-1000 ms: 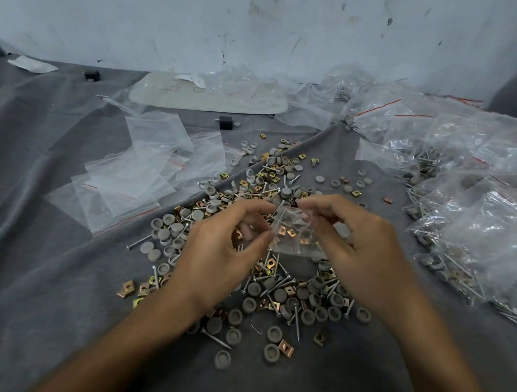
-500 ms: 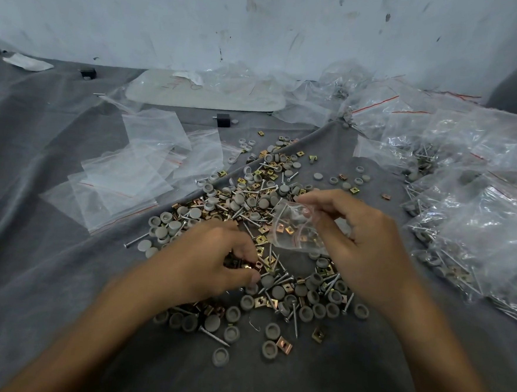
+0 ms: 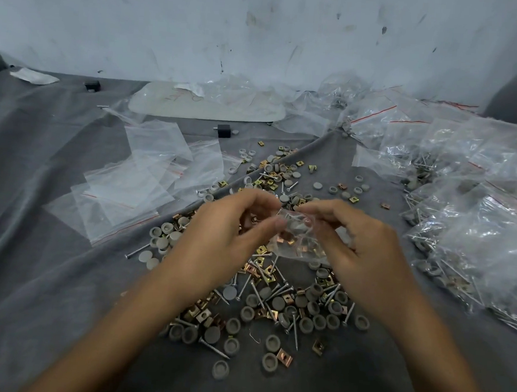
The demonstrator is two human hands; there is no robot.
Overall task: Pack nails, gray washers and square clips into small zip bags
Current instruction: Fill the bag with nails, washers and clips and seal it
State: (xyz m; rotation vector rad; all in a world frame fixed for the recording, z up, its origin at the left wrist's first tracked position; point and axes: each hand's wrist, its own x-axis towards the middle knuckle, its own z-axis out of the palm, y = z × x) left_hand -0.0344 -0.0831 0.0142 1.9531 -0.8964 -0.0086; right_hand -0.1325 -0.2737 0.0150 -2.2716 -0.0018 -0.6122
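At far left a loose fan of empty zip bags (image 3: 141, 187) lies flat on the gray cloth (image 3: 31, 271), thin and limp, apt to cling together, so I would peel 1 off by a corner near its red seal line. Next comes the left hand (image 3: 227, 233), fingers curled, thumb and forefinger pinching the left edge of the mouth of the small zip bag (image 3: 297, 241), which hangs in the air between both hands, above the loose pile. Under it, gray washers (image 3: 278, 303), nails (image 3: 246, 282) and square clips (image 3: 203, 316) lie mixed on the cloth: small, hard and light singly; the nails look pointed enough to pierce thin film, and the clips may snag it. The bag already holds copper-coloured clips and some gray pieces (how many I cannot tell), so its bottom sags; it is best held at the stiffer seal strip, not the slippery belly. The right hand (image 3: 360, 249) pinches the mouth's other side, the 2 hands close together. At far right filled bags (image 3: 463, 225) are heaped.
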